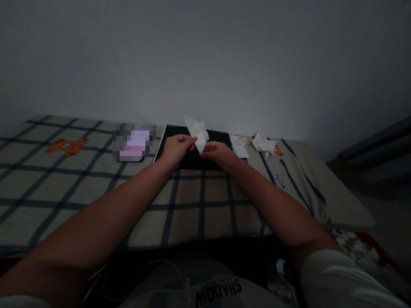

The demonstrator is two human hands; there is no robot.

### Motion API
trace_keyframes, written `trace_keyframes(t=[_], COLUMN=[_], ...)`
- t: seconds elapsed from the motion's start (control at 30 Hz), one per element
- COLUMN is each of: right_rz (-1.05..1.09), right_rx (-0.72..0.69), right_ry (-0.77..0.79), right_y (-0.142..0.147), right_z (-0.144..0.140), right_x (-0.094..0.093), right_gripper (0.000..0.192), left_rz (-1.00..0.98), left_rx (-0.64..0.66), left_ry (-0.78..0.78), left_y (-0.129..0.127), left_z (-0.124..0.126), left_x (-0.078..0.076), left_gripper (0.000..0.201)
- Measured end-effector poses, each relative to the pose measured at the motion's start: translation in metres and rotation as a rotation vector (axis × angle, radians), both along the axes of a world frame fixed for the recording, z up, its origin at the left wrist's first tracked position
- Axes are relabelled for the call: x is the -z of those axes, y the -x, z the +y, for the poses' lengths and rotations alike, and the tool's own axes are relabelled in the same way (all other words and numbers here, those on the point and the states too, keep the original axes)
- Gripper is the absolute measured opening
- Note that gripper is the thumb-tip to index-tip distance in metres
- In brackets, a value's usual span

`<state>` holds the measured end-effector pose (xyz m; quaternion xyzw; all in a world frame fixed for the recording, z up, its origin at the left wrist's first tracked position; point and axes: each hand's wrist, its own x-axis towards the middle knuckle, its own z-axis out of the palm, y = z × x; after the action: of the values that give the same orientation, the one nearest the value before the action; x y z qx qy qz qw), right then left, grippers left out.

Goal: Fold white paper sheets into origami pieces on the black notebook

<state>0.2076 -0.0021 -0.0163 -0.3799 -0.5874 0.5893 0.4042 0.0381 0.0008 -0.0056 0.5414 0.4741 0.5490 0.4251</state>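
Currently we hold a folded white paper [197, 132] raised just above a black pad [192, 147] that lies on the checked bed cover [96, 184]. Our left hand [176, 147] pinches the paper's lower left edge between thumb and fingers; our right hand [216, 150] pinches its lower right edge in the same narrow grip. The paper stands tilted, one pointed flap projecting up and to the left. We judge the step in hand to be a fold in progress, with several creases already formed. The next move appears to call for both pinches to hold alignment while one flap is brought over and pressed flat; the dim light makes the crease lines hard to read. Finished paper pieces [263, 144] lie to the right, well apart from the hands.
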Motion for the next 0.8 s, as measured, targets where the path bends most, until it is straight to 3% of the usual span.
trace_keyframes(t=[0.23,0.57,0.8], right_rz=[-0.053,-0.051,-0.203], right_rx=[0.002,0.080,0.115], right_ry=[-0.015,0.131,-0.035], right_y=[-0.002,0.002,-0.003], right_z=[0.002,-0.004,0.002], right_x=[0.003,-0.011,-0.004], right_gripper=[0.020,0.011,0.028], left_rz=[0.002,0.059,0.091], left_rx=[-0.010,-0.038,-0.031], left_ry=[0.021,-0.028,-0.074], left_y=[0.001,0.002,0.007], left_z=[0.001,0.000,0.005], left_x=[-0.002,-0.003,-0.003], left_gripper=[0.023,0.021,0.023])
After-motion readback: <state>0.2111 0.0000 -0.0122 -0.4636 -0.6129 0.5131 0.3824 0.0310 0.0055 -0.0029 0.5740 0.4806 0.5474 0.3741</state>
